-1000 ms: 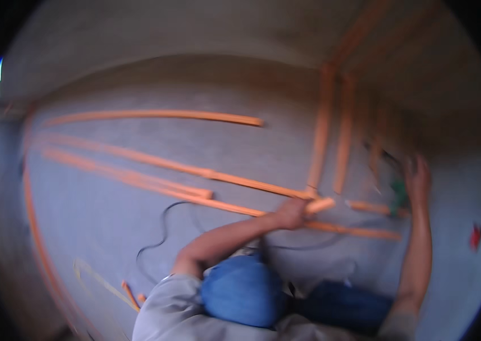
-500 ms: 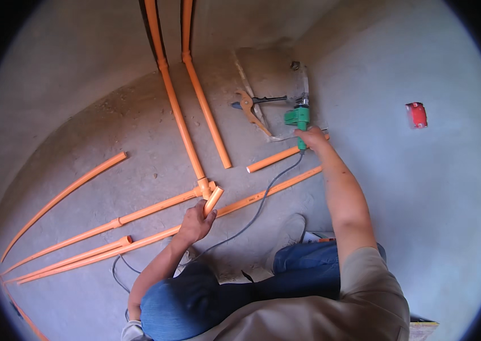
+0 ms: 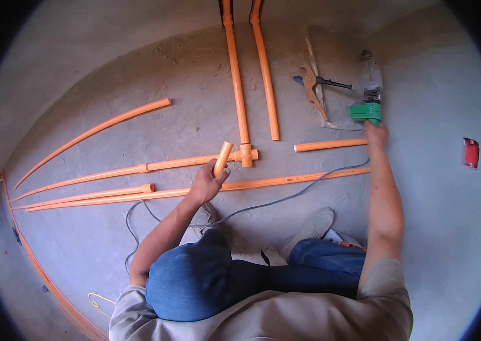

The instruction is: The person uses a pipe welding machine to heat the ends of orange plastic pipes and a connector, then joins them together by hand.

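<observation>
Short orange pipe pc. [image 3: 223,158] is held in the L grip [image 3: 209,181], approx. mid-scene, above the floor [image 3: 183,136]; fingers are curled round its lower end, upper end free and tilted away. Slip or twist poss. if hold is eased, one end only being grasped. Tee fitting [image 3: 246,154] lies just beyond, to R; could be knocked out of line if L grip is swung that way. Green power tool [image 3: 370,110] is held in the R grip [image 3: 375,133], fingers wrapped round handle, partly hidden. Metal nose [image 3: 372,95] points away from body; temp. cannot be told, but if hot, burns or scorched pipe are judged poss. through careless contact. Whether tool is lifted or resting: not determinable. Hand cutter [image 3: 308,82], brown & black, lies near nose, to L; could be struck if tool is swung. Cut pipe length [image 3: 331,145] runs behind R wrist; could be rolled by a nudge. Grey cord [image 3: 286,199] crosses long pipe [image 3: 263,183] and passes by L shoe [image 3: 205,217]; snag is judged likeliest here, from foot shift or tool pull. Red item [image 3: 470,153] is noted at far R, well apart.
</observation>
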Demonstrator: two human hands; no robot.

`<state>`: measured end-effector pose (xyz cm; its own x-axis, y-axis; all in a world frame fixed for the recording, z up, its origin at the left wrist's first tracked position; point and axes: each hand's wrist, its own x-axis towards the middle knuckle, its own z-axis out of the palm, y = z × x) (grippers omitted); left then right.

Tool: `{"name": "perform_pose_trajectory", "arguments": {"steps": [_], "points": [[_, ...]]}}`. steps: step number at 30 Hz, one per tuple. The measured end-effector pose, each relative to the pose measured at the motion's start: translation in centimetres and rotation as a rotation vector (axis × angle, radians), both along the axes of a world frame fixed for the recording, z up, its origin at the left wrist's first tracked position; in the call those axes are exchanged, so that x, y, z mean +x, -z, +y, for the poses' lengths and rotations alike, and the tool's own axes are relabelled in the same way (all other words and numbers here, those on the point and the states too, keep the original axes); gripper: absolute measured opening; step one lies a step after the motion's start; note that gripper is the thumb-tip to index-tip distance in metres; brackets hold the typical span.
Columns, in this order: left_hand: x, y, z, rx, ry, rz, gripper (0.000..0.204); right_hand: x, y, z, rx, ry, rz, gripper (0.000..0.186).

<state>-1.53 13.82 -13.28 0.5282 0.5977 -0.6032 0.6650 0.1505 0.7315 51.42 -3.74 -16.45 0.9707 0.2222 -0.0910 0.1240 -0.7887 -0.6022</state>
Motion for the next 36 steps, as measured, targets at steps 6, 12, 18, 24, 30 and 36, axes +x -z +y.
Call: {"name": "perform_pose_trajectory", "arguments": {"steps": [6, 12, 18, 24, 30, 36], "points": [[1.1, 0.2, 2.7, -0.139, -0.202, -0.113, 0.028, -4.1, -10.6, 0.9, 0.487, -0.067, 0.297, 0.011], [4.3, -1.5, 2.6, -0.093, -0.101, -0.231, 0.063, -10.6, -17.3, 2.0, 0.687, -0.283, 0.556, 0.010], [7.7, -3.2, 2.3, -0.238, 0.108, -0.440, 0.047, -25.4, -16.3, 7.4, 0.816, -0.305, 1.359, 0.014], [4.3, -6.5, 3.5, -0.807, -0.055, -0.660, 0.040, -33.8, -14.6, 11.2, 0.606, -0.419, 1.565, 0.011], [2.2, -9.5, 4.6, -0.642, -0.139, -0.699, 0.069, -37.0, -16.3, 13.9, 0.532, -0.787, 1.319, 0.018], [2.3, -12.1, 4.8, -0.461, -0.091, -0.842, 0.054, -37.4, -18.4, 13.9, 0.619, -1.112, 0.884, 0.027]]}}
